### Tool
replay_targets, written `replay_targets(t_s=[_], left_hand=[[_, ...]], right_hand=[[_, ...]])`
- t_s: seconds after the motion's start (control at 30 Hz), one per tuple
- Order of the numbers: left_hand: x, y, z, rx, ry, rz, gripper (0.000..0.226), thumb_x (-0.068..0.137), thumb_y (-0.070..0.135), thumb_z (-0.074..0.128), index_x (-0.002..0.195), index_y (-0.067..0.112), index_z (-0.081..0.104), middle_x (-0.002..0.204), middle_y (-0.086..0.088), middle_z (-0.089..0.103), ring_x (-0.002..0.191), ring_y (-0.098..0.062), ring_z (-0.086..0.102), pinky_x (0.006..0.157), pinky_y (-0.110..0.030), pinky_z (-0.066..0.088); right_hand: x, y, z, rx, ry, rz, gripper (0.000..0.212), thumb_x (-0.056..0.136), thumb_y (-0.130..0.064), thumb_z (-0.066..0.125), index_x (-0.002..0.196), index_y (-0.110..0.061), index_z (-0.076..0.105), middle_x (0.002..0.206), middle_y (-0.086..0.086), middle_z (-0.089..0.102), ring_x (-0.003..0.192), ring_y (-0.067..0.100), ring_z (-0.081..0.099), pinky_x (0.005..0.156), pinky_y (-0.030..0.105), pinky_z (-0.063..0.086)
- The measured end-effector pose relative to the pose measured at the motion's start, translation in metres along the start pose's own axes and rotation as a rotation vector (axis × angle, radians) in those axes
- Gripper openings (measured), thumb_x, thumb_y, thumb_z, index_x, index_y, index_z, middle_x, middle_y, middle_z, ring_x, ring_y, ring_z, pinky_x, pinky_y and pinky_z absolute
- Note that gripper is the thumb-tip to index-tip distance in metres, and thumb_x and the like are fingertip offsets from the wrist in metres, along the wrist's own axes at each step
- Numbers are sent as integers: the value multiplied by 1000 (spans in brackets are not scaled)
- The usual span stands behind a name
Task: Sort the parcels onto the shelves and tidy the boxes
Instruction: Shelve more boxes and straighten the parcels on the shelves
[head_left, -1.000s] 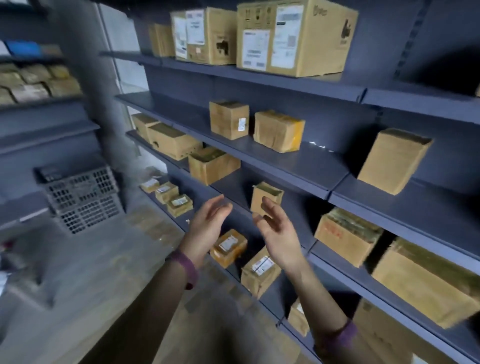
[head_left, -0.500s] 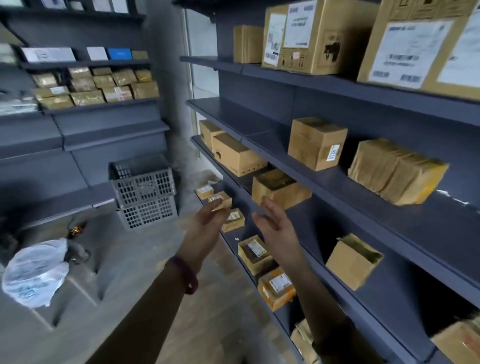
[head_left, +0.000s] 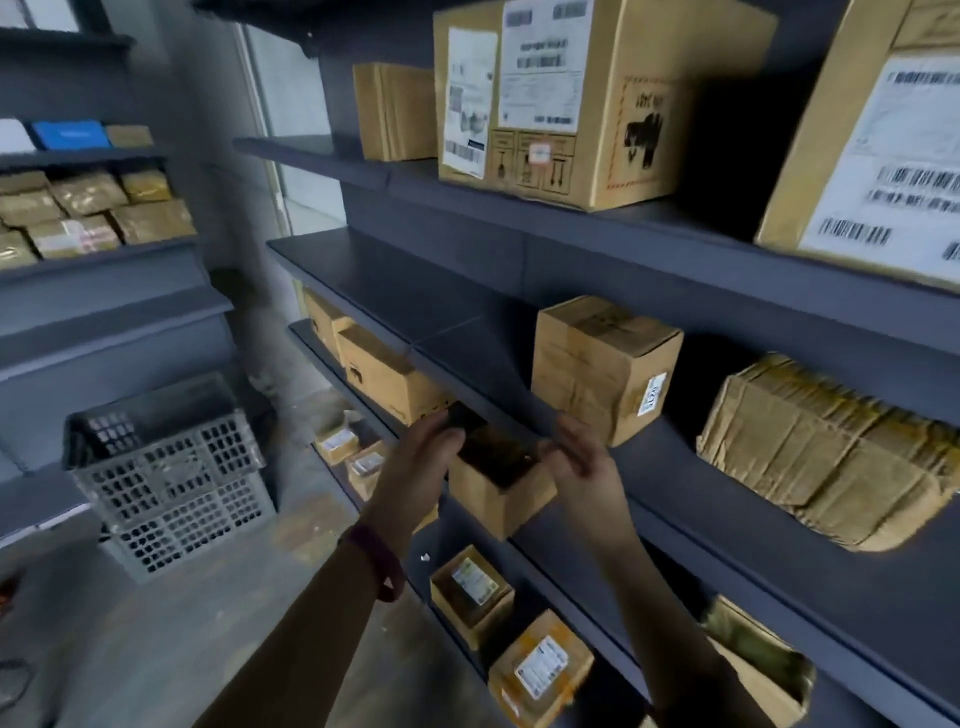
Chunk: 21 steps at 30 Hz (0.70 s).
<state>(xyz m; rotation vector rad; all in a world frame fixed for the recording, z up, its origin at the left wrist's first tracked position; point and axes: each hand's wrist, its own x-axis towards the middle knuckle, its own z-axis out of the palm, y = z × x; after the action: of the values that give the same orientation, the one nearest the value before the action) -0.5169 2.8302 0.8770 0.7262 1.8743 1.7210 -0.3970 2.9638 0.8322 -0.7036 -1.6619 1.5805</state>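
Observation:
A small brown cardboard box (head_left: 498, 493) with its top open stands on a dark shelf, partly tucked under the front edge of the shelf above (head_left: 467, 374). My left hand (head_left: 423, 462) is at the box's left side and my right hand (head_left: 584, 462) at its right side, palms facing each other, fingers spread. Whether either palm presses on the cardboard I cannot tell. The box rests on its shelf. A sealed brown box (head_left: 597, 369) and a crumpled paper-wrapped parcel (head_left: 831, 452) sit one shelf higher, to the right.
Large labelled cartons (head_left: 561, 104) fill the top shelf. A longer box (head_left: 384, 374) sits left of the open one. Small labelled parcels (head_left: 470, 592) lie on the lowest shelf. A grey plastic crate (head_left: 171, 483) stands on the floor at left, under another rack with parcels (head_left: 88, 213).
The view has swung left along the rack and closer in. Both hands have reached forward and now flank the open-topped box, where before they hung in the air short of it.

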Motion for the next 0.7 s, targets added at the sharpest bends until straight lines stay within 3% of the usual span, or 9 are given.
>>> replay_targets(t_s=[0.07, 0.13, 0.2, 0.3, 0.4, 0.43, 0.57, 0.63, 0.7], left_hand=[[29, -7, 12, -38, -84, -10, 24, 95, 34, 55, 119, 37, 55, 120, 12, 58, 113, -8, 55, 99, -32, 45], [57, -12, 26, -70, -163, -17, 27, 93, 35, 57, 120, 39, 55, 115, 21, 58, 111, -3, 56, 99, -30, 44], [86, -16, 40, -69, -235, -17, 29, 93, 36, 57, 122, 38, 55, 107, 27, 57, 107, 3, 54, 101, -31, 43], [130, -24, 57, -35, -299, -4, 32, 93, 32, 58, 126, 32, 55, 111, 19, 59, 109, -3, 54, 103, -32, 42], [174, -32, 72, -2, -313, 33, 39, 94, 22, 59, 132, 21, 52, 124, 5, 58, 101, 1, 55, 83, -10, 43], [189, -34, 74, 20, -320, 45, 43, 93, 19, 59, 135, 18, 49, 129, 0, 56, 102, 0, 55, 80, -7, 40], [234, -41, 81, 17, -423, 49, 54, 92, 12, 60, 142, 13, 40, 140, -6, 47, 125, -14, 46, 95, -23, 36], [245, -45, 86, 19, -515, 42, 49, 93, 9, 58, 140, 10, 42, 130, 0, 52, 118, -10, 49, 90, -17, 38], [251, -50, 92, 57, -612, 64, 31, 94, 7, 56, 124, 8, 51, 113, 5, 62, 107, -12, 59, 76, -5, 42]], right_hand=[[16, 5, -17, -36, 82, 5, 37, 96, -15, 57, 132, -21, 51, 124, -6, 61, 110, 0, 60, 87, 16, 49], [27, 11, -32, -64, 172, -3, 29, 96, -11, 56, 123, -23, 56, 113, -12, 64, 96, -9, 63, 72, 9, 50], [34, 16, -44, -106, 300, -4, 21, 96, -9, 57, 105, -27, 59, 101, -12, 66, 89, -2, 65, 70, 12, 49], [48, 24, -56, -166, 510, -18, 21, 93, -5, 58, 89, -25, 57, 86, -6, 66, 76, -2, 62, 66, 11, 46], [61, 33, -56, -202, 639, 10, 28, 90, 5, 55, 87, -24, 51, 83, -3, 59, 75, 4, 58, 61, 5, 43], [65, 37, -54, -209, 670, 28, 31, 88, 8, 53, 89, -23, 50, 85, -2, 58, 77, 8, 57, 61, 5, 43], [79, 49, -41, -268, 769, 87, 43, 83, 16, 44, 109, -19, 46, 104, -11, 55, 99, 11, 57, 77, 7, 44], [85, 50, -36, -311, 776, 114, 49, 82, 16, 40, 118, -16, 44, 113, -8, 58, 111, 16, 57, 91, 20, 47], [90, 49, -29, -351, 762, 130, 58, 78, 16, 37, 124, -17, 45, 121, -2, 61, 116, 18, 57, 100, 36, 47]])
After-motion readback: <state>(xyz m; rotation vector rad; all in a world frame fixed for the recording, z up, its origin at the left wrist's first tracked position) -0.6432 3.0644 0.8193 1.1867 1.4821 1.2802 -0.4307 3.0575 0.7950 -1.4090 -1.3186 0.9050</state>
